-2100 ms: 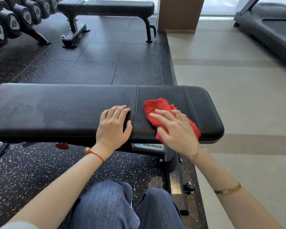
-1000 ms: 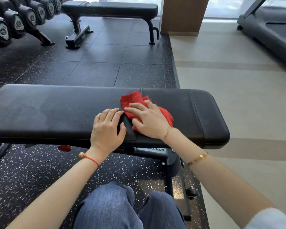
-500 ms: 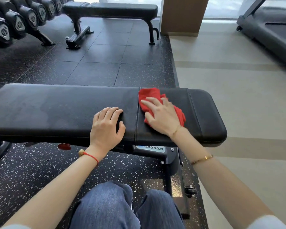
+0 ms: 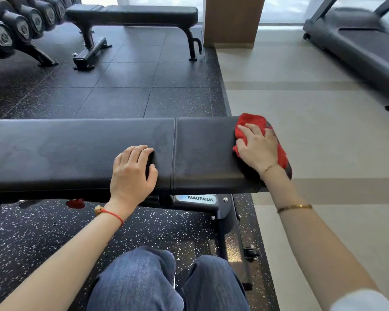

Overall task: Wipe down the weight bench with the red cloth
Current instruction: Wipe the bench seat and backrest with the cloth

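The red cloth (image 4: 252, 119) lies bunched at the bench's (image 4: 76, 149) right end, pressed flat under the right hand (image 4: 257, 145), whose fingers (image 4: 248, 129) are spread, not clenched. The left hand (image 4: 131, 171) rests released mid-bench, bracing. Cloth looks soft and light, likely to bunch; a flat palm holds it best on smooth, firm padding.

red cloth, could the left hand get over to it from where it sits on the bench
Probably yes. The left hand rests flat on the weight bench, and only bare pad lies between it and the red cloth at the right end. The right hand covers most of the cloth, though, leaving little to take hold of.
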{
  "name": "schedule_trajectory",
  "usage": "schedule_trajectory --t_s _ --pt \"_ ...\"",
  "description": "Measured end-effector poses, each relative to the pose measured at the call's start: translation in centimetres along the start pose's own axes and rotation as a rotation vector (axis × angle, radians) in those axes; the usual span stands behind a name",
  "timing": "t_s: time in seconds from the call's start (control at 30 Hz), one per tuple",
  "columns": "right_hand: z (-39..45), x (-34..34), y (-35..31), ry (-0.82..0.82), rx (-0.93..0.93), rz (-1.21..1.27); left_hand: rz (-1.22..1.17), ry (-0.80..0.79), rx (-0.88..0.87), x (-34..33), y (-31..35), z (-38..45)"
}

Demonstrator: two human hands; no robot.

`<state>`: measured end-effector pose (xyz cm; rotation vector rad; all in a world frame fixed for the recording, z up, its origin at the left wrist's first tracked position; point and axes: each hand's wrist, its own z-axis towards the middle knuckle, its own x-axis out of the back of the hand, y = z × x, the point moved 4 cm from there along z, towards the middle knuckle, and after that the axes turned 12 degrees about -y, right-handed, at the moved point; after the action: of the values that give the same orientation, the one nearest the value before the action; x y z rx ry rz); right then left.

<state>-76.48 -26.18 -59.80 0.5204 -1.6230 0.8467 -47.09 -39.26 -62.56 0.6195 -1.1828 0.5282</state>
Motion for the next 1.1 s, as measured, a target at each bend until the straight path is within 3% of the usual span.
schedule_trajectory --t_s 0.23,0.3,0.43,0.63,0.73,0.9,1.0,1.1 --pt "-5.8 -1.5 -3.7 -0.041 0.407 -0.054 -0.006 0.008 -0.006 0.1 0.0 0.0" --pt "-6.6 -1.2 -1.6 -0.001 0.381 -0.038 -0.010 0.010 -0.009 0.1 0.0 0.0" --pt "-4.1 -0.1 2.8 0.042 0.142 0.004 -0.008 0.012 -0.013 -0.1 -0.1 -0.1" --pt "4.1 1.2 2.4 -0.071 -0.031 0.043 0.000 0.002 -0.009 -0.3 0.1 0.0" --pt "5.6 0.6 -1.0 -0.105 0.036 -0.001 -0.001 -0.005 -0.011 -0.1 0.0 0.0" --pt "0.7 -1.5 -7.1 -0.108 0.322 -0.062 0.000 -0.021 -0.010 0.0 -0.2 0.0" --pt "-4.5 -2.3 -7.5 -0.107 0.476 -0.063 -0.006 -0.023 -0.010 0.0 -0.2 0.0" --pt "-7.6 -1.8 -4.5 -0.036 0.451 -0.036 -0.014 -0.032 -0.010 0.1 -0.2 0.0"
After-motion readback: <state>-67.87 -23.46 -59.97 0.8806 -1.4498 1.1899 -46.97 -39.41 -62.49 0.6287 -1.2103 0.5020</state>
